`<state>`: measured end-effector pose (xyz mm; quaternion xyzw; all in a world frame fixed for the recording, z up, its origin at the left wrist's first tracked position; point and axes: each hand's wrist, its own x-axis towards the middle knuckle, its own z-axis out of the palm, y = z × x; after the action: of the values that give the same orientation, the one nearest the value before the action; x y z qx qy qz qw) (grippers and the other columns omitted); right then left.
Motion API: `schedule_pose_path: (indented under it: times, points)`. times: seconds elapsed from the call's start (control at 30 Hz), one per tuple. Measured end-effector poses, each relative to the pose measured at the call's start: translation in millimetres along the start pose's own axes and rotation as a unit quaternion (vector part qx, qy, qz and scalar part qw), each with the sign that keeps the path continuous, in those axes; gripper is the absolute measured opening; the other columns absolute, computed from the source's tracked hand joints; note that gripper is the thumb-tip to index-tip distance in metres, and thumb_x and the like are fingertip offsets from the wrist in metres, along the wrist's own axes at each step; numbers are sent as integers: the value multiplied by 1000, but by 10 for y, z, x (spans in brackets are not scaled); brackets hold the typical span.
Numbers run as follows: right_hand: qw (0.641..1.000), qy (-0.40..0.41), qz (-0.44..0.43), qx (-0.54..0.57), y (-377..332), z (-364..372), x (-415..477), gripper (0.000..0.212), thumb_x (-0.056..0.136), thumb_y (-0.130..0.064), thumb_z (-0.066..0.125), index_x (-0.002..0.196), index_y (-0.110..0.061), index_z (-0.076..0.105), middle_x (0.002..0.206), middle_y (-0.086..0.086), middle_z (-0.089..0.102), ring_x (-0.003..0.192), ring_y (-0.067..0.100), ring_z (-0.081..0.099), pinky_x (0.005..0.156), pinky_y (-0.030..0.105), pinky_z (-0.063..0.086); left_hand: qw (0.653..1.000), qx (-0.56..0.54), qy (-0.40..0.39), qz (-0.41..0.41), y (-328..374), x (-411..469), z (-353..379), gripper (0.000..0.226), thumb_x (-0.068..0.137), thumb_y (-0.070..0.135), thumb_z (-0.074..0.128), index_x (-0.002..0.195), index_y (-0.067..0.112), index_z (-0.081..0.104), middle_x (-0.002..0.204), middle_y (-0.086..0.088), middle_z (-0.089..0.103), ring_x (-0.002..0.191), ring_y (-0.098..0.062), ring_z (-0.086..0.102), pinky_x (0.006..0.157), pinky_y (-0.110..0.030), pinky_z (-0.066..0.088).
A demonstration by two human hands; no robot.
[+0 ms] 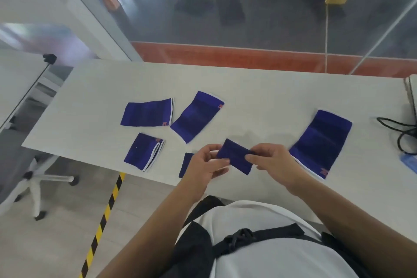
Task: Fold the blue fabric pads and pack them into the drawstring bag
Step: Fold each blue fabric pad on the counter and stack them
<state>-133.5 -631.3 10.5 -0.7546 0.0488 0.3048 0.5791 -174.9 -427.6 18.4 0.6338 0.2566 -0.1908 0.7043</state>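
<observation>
Both my hands hold one small folded blue pad (237, 156) just above the white table (259, 88), near its front edge. My left hand (204, 165) pinches the pad's left end and my right hand (274, 163) pinches its right end. Several more blue pads with white trim lie flat on the table: one at the far left (147, 113), one angled beside it (196, 117), one at the near left (143, 151), a long one on the right (316, 144). Another blue piece (186, 163) shows partly under my left hand. I see no drawstring bag.
A black cable (399, 131) loops at the table's right end beside a pale blue object (411, 161). An office chair base (36, 183) stands on the floor to the left. Yellow-black floor tape (103, 219) runs under the table's front edge. A glass partition stands behind the table.
</observation>
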Motion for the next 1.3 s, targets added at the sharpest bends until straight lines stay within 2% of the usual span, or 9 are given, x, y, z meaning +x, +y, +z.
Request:
schedule_pose_path:
  times: [0.1, 0.23, 0.37, 0.43, 0.63, 0.8, 1.07, 1.23, 1.3]
  points:
    - [1000, -15, -15, -1, -216, 188, 57, 8, 91, -27, 69, 95, -23, 75, 93, -3, 77, 94, 22, 70, 88, 38, 55, 998, 66, -20, -4, 109, -1, -309, 31, 87, 9, 71, 116, 18, 65, 106, -4, 75, 103, -32, 71, 90, -42, 58]
    - [997, -36, -44, -47, -445, 487, 155, 14, 87, -11, 72, 99, -19, 73, 94, 3, 75, 84, 23, 72, 78, 32, 57, 992, 110, -60, -1, 185, -3, -644, 29, 89, 8, 69, 115, 22, 67, 107, -7, 75, 99, -38, 71, 92, -53, 57]
    - [999, -7, -21, -42, -497, 877, 215, 30, 86, -5, 71, 108, -22, 59, 96, 8, 70, 78, 32, 71, 73, 40, 61, 997, 67, -41, -9, 208, 47, -921, 32, 94, 8, 64, 120, 25, 59, 108, -5, 72, 92, -25, 74, 77, -35, 62]
    - [999, 23, -13, -36, -448, 1088, 236, 28, 88, -4, 69, 103, -22, 53, 99, 7, 69, 78, 31, 71, 67, 39, 63, 998, 54, -24, -21, 171, 93, -1043, 28, 96, 10, 62, 118, 25, 55, 112, -7, 69, 91, -25, 72, 76, -35, 62]
    - [997, 74, 30, -15, -314, 1542, 338, 18, 89, 4, 65, 92, -13, 63, 102, 9, 67, 81, 27, 71, 58, 32, 62, 994, 104, -31, -3, -1, 221, -1333, 19, 95, 2, 62, 108, 15, 59, 114, -5, 67, 95, -21, 69, 67, -26, 60]
    - [988, 126, 67, -58, -176, 1772, 479, 25, 86, 2, 65, 89, -23, 61, 100, 2, 66, 83, 26, 70, 63, 46, 63, 986, 155, -64, 21, -107, 393, -1460, 29, 91, -2, 64, 106, 21, 59, 113, 0, 66, 94, -20, 70, 71, -29, 62]
    - [973, 184, 91, -101, -105, 1907, 545, 19, 86, 1, 61, 95, -16, 62, 99, 5, 65, 78, 24, 67, 55, 30, 58, 967, 233, -97, 48, -184, 615, -1500, 33, 86, -3, 64, 108, 21, 59, 111, 6, 64, 88, -17, 71, 75, -32, 62]
    - [969, 192, 89, -126, 0, 1940, 524, 23, 84, 0, 62, 94, -21, 62, 100, 2, 65, 80, 24, 65, 69, 33, 58, 943, 301, -105, 97, -255, 647, -1477, 32, 83, 0, 67, 107, 21, 60, 109, 3, 63, 91, -17, 65, 78, -28, 58]
    - [967, 194, 72, -152, 46, 1947, 512, 21, 86, -3, 64, 97, -21, 63, 102, -1, 63, 82, 19, 63, 71, 26, 53, 924, 344, -101, 130, -302, 664, -1483, 33, 83, 2, 69, 109, 21, 61, 111, 1, 59, 98, -14, 58, 86, -22, 50]
